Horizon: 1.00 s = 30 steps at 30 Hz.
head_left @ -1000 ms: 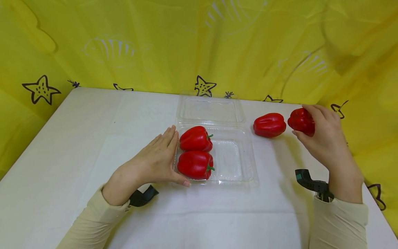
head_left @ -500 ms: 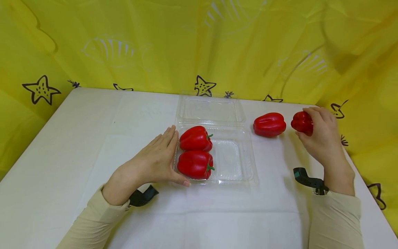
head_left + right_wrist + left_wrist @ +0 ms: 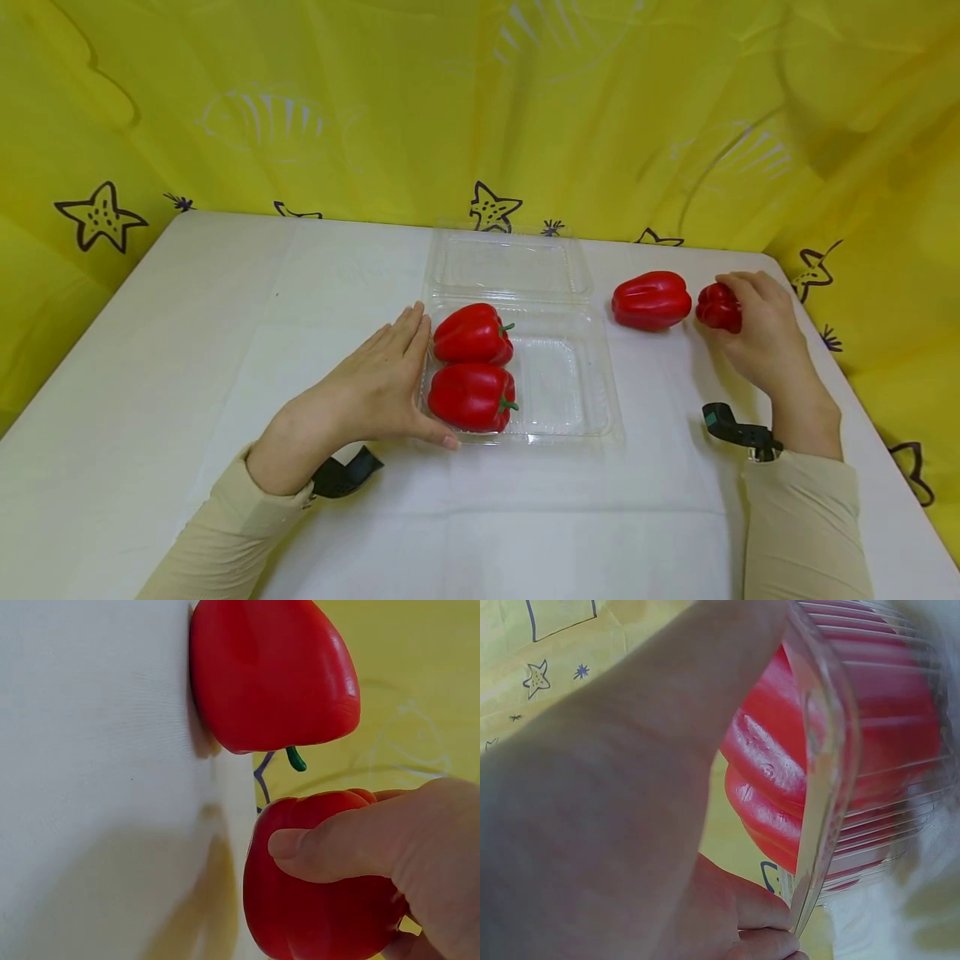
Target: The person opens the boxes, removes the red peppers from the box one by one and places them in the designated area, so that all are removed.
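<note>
My left hand (image 3: 378,379) lies with straight fingers along the left side of a clear plastic clamshell container (image 3: 600,383), thumb at its front corner. In the left wrist view its fingers touch the container's rim (image 3: 832,787). Two red bell peppers lie in the left half of the container, a rear pepper (image 3: 471,335) and a front pepper (image 3: 468,397), green stems toward the right. At the right, my right hand (image 3: 765,329) grips another red bell pepper (image 3: 322,907), thumb across its side, close over the table. A further bell pepper (image 3: 274,675) rests on the table just beside it.
The container's lid (image 3: 510,262) lies folded open toward the back of the white table (image 3: 360,542). A yellow patterned curtain (image 3: 390,108) hangs behind and at both sides. The table's right edge runs close to the right forearm.
My right hand has come slightly toward me and to the left, lowering with the bell pepper in its grip. The left hand, the container and the other peppers stay put.
</note>
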Each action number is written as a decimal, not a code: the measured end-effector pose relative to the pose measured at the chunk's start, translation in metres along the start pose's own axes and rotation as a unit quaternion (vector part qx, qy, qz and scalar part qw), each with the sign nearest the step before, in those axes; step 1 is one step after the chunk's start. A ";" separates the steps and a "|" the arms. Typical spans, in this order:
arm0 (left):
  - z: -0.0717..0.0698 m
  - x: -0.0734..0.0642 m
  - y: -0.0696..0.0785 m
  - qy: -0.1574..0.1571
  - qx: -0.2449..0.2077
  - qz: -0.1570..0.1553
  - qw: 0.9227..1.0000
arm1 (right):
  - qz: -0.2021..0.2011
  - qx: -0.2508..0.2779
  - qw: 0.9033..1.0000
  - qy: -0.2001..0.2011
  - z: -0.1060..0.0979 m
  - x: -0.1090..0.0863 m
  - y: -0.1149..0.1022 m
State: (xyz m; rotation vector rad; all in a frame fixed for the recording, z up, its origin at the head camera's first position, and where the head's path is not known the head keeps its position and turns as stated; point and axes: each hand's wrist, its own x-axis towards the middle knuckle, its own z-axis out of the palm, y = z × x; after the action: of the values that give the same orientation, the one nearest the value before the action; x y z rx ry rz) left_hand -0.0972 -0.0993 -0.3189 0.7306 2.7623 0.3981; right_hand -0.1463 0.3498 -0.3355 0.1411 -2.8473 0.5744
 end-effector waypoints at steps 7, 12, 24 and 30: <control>0.000 0.000 0.001 -0.004 -0.005 -0.004 1.000 | -0.011 -0.001 0.999 -0.034 0.006 0.002 0.005; -0.001 0.000 0.001 -0.005 -0.007 -0.005 1.000 | -0.027 -0.010 0.999 -0.034 0.008 0.003 0.006; -0.001 0.000 0.001 -0.006 -0.008 -0.009 1.000 | -0.024 0.001 1.000 0.010 0.012 0.002 0.003; 0.000 0.000 0.001 -0.006 -0.005 -0.009 1.000 | -0.020 0.008 1.000 0.004 0.012 0.001 0.002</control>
State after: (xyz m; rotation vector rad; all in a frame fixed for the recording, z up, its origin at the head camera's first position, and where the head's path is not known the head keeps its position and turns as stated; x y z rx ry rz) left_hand -0.0971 -0.0981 -0.3181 0.7039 2.7517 0.4017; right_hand -0.1505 0.3467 -0.3470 0.1990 -2.8263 0.5878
